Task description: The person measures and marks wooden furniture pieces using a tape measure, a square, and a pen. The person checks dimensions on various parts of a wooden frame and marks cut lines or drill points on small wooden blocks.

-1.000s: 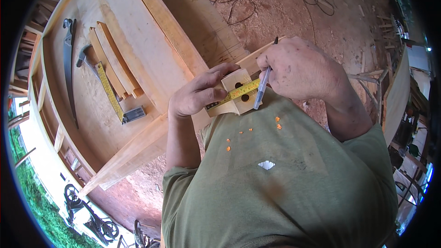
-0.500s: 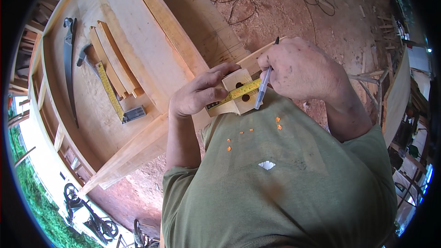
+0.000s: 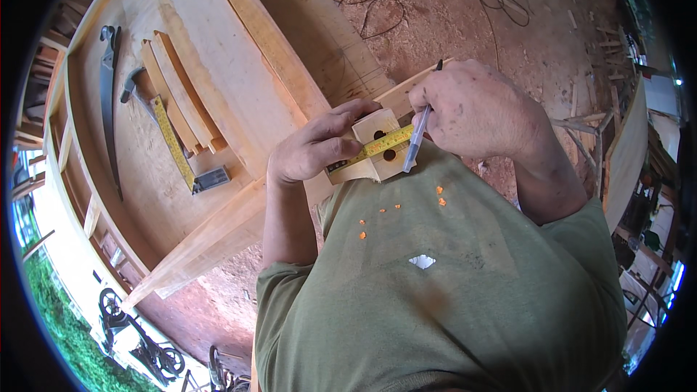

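Note:
My left hand [image 3: 314,147] is closed on a pale wooden block [image 3: 376,125] with two dark round holes, its thumb pressing a yellow tape measure [image 3: 386,144] flat across the wood. The tape's blade runs between the holes toward the right edge of the block. In my right hand [image 3: 479,110] a clear pen [image 3: 417,141] is pinched, dark at its upper end. Its lower end points down beside the block's right edge, close to the tape's end. Whether my right fingers also touch the tape is hidden.
On the wooden worktop [image 3: 181,207] to the left lie a handsaw [image 3: 108,94], a hammer [image 3: 131,86], a try square [image 3: 174,149] with a yellow blade and curved wooden pieces [image 3: 185,94]. Cables [image 3: 501,0] and scraps litter the earthen floor. A bicycle [image 3: 145,341] stands lower left.

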Tool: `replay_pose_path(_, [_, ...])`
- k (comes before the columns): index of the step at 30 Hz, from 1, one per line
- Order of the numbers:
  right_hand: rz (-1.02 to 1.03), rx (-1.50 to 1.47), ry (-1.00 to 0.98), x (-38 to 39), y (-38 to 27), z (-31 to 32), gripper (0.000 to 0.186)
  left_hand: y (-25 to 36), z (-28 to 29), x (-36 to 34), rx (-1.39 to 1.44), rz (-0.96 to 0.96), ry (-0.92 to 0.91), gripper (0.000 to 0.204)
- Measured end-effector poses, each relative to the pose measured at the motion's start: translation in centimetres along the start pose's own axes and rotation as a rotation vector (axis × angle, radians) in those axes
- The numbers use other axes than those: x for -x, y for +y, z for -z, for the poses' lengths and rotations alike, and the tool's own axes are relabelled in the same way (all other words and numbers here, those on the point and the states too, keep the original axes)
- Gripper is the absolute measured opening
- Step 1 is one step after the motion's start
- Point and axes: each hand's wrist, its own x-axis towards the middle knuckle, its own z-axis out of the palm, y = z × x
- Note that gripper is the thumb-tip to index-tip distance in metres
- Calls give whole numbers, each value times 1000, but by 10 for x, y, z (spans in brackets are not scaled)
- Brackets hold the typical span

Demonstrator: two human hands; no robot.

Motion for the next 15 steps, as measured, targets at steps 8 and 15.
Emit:
replay_pose_path(8, [-5, 10, -1, -1, 1, -2, 20, 0, -1, -3, -34, 8, 25, 80])
replay_pose_path(15, [80, -12, 89, -1, 7, -7, 17, 0, 0, -2, -58, 6, 17, 78])
